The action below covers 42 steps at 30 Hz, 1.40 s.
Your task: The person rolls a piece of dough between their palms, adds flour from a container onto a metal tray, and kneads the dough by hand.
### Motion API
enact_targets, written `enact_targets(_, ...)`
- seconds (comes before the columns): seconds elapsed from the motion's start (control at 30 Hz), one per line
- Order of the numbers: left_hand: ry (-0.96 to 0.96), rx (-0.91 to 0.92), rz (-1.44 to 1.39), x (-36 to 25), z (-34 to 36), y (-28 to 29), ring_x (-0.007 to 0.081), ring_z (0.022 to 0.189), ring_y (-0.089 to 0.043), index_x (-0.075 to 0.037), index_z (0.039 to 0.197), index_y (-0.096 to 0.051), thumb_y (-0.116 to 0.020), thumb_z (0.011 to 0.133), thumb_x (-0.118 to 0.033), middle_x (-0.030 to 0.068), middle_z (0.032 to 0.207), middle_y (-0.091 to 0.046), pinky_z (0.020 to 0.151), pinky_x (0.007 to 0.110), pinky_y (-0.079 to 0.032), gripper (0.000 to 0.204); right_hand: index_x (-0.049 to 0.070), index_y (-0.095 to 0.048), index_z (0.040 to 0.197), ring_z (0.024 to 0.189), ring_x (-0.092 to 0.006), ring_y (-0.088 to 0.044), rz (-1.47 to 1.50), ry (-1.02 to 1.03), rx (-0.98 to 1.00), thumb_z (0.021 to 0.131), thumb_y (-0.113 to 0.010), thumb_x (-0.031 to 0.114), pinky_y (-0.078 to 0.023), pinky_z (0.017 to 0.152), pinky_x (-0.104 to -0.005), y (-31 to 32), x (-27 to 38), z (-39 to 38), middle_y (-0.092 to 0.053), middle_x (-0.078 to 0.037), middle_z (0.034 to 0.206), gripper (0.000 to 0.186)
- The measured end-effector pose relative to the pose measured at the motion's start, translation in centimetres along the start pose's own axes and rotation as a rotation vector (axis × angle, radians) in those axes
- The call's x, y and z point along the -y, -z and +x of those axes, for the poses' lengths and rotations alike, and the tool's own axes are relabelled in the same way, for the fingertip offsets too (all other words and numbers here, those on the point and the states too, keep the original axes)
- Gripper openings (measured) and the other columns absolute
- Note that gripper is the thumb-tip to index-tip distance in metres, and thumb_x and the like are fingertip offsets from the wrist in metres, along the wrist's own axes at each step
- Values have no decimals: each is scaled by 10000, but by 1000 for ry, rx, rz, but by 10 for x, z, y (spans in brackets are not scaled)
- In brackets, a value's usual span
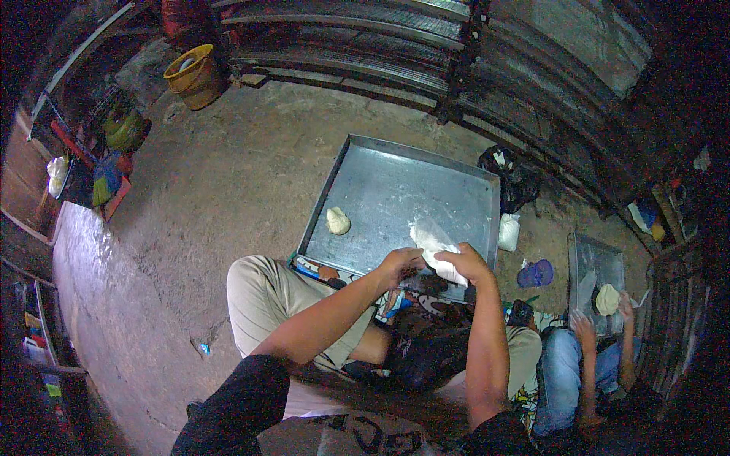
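A clear plastic bag of white powder [439, 254] is between my hands, tilted over the near side of a large square metal tray [395, 171]. My right hand [467, 264] is closed around the bag's right side. At the bag's left edge, my left hand [401, 266] has its fingers bent and pinched on the plastic. White powder lies scattered on the tray around the bag's far end. A small lump of pale dough [338, 221] rests near the tray's left side, apart from my hands.
To the right, a co-worker's hands [584, 331] are beside dough [607, 299] on a smaller metal tray [585, 262]. A purple container [535, 273], a white bag [509, 232] and a black plastic bag [518, 182] stand between. Racks line the back; a yellow bucket [198, 80] is far left.
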<state>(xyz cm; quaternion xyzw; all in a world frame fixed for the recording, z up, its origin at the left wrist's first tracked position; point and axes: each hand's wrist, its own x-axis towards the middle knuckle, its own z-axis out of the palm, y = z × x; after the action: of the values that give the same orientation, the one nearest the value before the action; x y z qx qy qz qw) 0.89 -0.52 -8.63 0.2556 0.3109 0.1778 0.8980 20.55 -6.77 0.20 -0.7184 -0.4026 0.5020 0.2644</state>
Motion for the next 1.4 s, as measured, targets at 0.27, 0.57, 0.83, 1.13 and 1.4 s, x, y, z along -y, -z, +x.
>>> enact_targets(0.27,24,-56,14,-4,-1,-14,165,845,-561,-57,991,-625,-625,891,-353,51,911,-624,776,314,-442,313,-19,-683,985,807,-163,-628,79,123,-32,746,-737,166,-484,761,-295,5,-12,1,-690,-69,911,307)
enact_targets(0.57,-35,55,-15,-7,2,-7,127,704,-551,-59,984,-597,-582,941,-306,1,803,-603,691,279,-439,251,5,-704,945,817,-175,-629,117,195,7,743,-719,194,-477,796,-317,4,0,-9,-698,-51,890,276)
enact_targets(0.83,-137,-103,50,-17,-11,-11,126,805,-599,-19,1169,-538,-677,876,-138,63,950,-649,660,232,-451,346,8,-704,943,810,-173,-634,-3,204,-24,741,-713,199,-485,772,-326,7,29,-32,-698,-64,880,278)
enact_targets(1.13,-168,-184,201,-35,-23,-26,139,874,-630,-45,1226,-538,-682,871,-161,45,1031,-667,680,251,-464,400,-13,-674,1034,841,-194,-628,88,250,-60,708,-744,207,-486,772,-332,14,10,-22,-687,-87,946,399)
enact_targets(1.4,-169,-249,327,-34,-21,-17,151,878,-634,-52,1140,-592,-567,943,-256,51,1000,-676,718,287,-479,285,-116,-528,1143,900,-241,-622,325,127,-213,693,-756,226,-480,811,-326,12,3,-12,-653,-136,956,610)
